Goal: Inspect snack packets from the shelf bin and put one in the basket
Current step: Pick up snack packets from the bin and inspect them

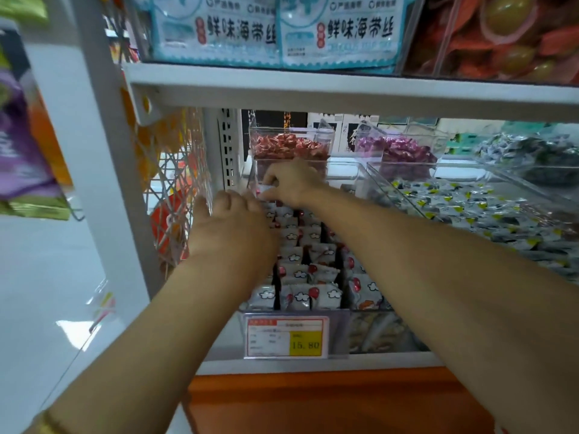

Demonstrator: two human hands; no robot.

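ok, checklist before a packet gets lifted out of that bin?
1. Right hand grips a packet at the far end of the bin: ok, fingers pinch a white edge.
2. Left hand holds something: cannot tell, its fingers curl down over the packets and its palm is hidden.
3. Pinched packet free of its neighbours: cannot tell, the hands cover it.
4. Room to lift under the upper shelf: ok, open gap above the bin.
5. Basket located: not ok, none in view.
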